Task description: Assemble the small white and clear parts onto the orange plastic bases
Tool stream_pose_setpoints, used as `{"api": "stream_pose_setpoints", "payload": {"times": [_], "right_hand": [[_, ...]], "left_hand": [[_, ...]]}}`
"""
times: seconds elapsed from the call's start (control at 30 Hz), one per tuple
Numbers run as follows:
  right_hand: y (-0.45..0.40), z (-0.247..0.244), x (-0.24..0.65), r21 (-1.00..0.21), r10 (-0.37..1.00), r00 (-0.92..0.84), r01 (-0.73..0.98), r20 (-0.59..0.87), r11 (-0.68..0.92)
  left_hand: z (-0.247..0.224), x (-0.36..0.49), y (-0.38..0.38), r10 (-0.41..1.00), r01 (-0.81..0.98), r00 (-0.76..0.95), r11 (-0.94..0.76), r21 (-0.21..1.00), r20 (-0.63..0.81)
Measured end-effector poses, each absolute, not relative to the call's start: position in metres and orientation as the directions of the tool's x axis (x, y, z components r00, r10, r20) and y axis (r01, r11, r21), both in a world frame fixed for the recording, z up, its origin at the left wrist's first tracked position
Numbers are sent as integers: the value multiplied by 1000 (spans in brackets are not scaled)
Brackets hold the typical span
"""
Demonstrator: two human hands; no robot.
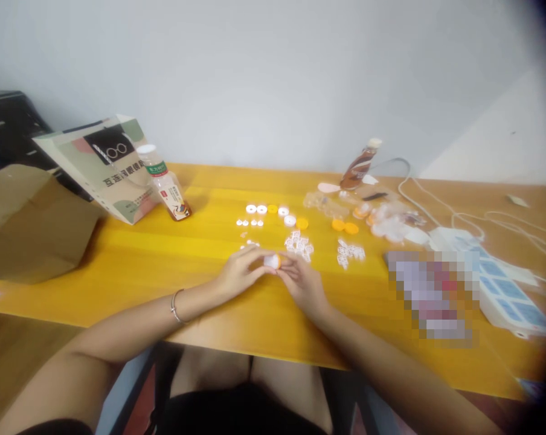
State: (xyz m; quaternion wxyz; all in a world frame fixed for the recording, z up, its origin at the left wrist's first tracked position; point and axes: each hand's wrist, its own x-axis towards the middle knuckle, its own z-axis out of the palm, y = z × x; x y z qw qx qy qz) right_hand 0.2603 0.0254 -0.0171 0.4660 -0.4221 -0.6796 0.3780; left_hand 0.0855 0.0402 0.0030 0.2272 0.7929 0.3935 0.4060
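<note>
Two hands of mine meet over the worktop (237, 326), my left hand (241, 270) and right hand (302, 283) both pinching one small round white-and-orange piece (272, 261) between their fingertips. My fingers cover part of it, so I cannot tell whether its white and orange parts sit flush. Uneven pressure from the two sides could, I judge, make it slip or spring loose and drop among the small things just beyond.

Past my right hand lies a loose heap of flat white pieces (300, 246), with a second cluster (345, 251) farther right; a careless sweep might scatter either. Farther off, left of that heap, sit small white knobs (253, 223), probably light enough for a brush to send rolling. Beyond them runs a line of white and yellow discs (272, 209). Far left stands a drink bottle (165, 183), far right a dark bottle (360, 164); a long reach could tip one.
</note>
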Motion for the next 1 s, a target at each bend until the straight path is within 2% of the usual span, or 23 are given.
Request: {"api": "stream_pose_setpoints", "payload": {"times": [0.27,0.47,0.6,0.8,1.0], "right_hand": [[23,-19,264,-819,895,-292,379,336,431],[23,-11,257,-941,943,-224,179,244,286],[24,-7,253,-971,962,-207,124,177,205],[29,-7,255,-981,976,-175,118,133,155],[32,-2,255,-993,983,-184,114,-4,17]], "left_hand": [[0,87,42,918,311,300,-352,883,260],[-1,85,53,950,255,294,-180,950,101],[-1,82,56,944,291,309,-206,934,112],[4,79,58,897,334,425,-278,900,119],[8,79,56,881,441,441,-377,814,169]]}}
